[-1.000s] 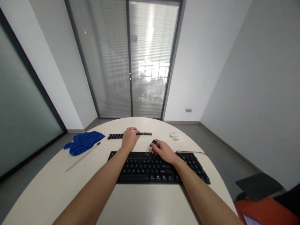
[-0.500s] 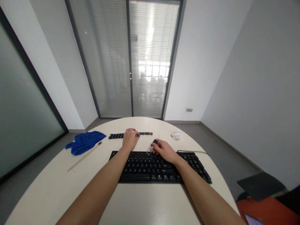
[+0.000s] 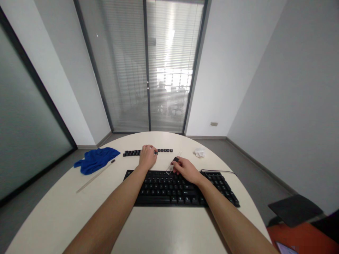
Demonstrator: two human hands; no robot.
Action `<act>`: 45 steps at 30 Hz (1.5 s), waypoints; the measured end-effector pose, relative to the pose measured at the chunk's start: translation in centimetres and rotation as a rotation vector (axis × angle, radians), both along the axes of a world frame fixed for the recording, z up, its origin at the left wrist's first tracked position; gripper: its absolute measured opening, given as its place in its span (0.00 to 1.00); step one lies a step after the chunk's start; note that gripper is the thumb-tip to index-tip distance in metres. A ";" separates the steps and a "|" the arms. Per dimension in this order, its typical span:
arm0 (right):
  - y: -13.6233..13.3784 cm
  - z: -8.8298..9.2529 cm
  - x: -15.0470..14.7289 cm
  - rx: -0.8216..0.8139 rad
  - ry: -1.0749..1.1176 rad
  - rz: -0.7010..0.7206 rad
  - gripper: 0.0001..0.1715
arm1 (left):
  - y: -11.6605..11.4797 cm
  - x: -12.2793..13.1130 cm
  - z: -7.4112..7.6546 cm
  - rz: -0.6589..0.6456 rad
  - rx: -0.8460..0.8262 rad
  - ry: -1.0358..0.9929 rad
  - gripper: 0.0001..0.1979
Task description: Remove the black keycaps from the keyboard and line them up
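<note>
My left hand (image 3: 148, 156) is over the row of loose black keycaps (image 3: 131, 153) beyond the keyboard. Its fingers are curled and closed on a keycap (image 3: 155, 153) at the row's middle, partly hidden by the fingers. My right hand (image 3: 186, 169) is closed around the black handle of a wire keycap puller (image 3: 175, 160). The puller tilts, with its wire loops reaching down toward the back edge of the black keyboard (image 3: 161, 188). Part of the keyboard lies hidden under my right hand and both forearms.
On the left of the round table (image 3: 164, 229) lie a crumpled blue cloth (image 3: 97, 160) and a thin stick with a dark tip (image 3: 95, 176). A crumpled white tissue (image 3: 199, 152) is at the back right. The keyboard's cable (image 3: 219, 171) runs behind it. An orange and black chair (image 3: 302, 234) stands at right.
My left hand has shifted very slightly at the keycap row. My right hand keeps its hold on the keycap puller in the same place.
</note>
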State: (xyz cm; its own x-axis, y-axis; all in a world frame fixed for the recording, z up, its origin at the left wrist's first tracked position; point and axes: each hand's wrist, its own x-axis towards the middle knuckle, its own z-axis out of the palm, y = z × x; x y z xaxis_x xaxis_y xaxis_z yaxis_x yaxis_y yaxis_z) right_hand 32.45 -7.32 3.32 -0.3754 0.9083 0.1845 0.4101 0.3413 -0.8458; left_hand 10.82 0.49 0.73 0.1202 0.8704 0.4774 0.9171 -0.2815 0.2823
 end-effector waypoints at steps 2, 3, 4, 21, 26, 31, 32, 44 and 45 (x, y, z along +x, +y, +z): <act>0.0 0.0 0.0 -0.002 0.005 0.003 0.16 | -0.1 0.0 0.1 -0.005 0.005 -0.002 0.08; 0.0 0.0 0.0 -0.002 0.007 0.001 0.16 | -0.1 0.0 0.1 -0.006 0.004 -0.004 0.09; -0.1 0.1 0.0 -0.003 0.008 0.000 0.16 | -0.2 0.1 0.1 -0.006 0.003 -0.006 0.09; 0.0 0.0 0.0 0.019 -0.010 -0.001 0.15 | -0.6 0.4 1.0 -0.029 0.085 -0.010 0.11; -0.1 0.0 0.0 0.010 0.011 -0.002 0.15 | -1.8 1.1 2.9 -0.152 0.172 -0.060 0.10; -0.2 0.2 0.0 0.033 0.025 -0.016 0.15 | -3.4 1.4 4.8 -0.416 0.112 0.017 0.11; -0.2 0.3 0.0 0.050 0.017 -0.015 0.16 | -3.7 1.4 5.0 -0.465 0.089 0.038 0.11; -0.4 0.7 0.4 0.122 -0.047 -0.024 0.21 | -8.4 0.5 2.7 -0.592 -0.287 -0.063 0.15; -0.5 0.9 0.4 0.131 -0.060 -0.025 0.21 | -8.7 0.3 2.6 -0.612 -0.306 -0.076 0.16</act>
State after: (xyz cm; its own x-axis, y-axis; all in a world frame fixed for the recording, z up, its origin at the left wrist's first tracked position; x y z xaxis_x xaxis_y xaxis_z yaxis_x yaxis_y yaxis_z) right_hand 32.85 -7.82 4.20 -0.3668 0.8872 0.2799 0.4679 0.4360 -0.7687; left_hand 11.14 -8.20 3.33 0.6092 0.7535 0.2470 0.5929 -0.6397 0.4891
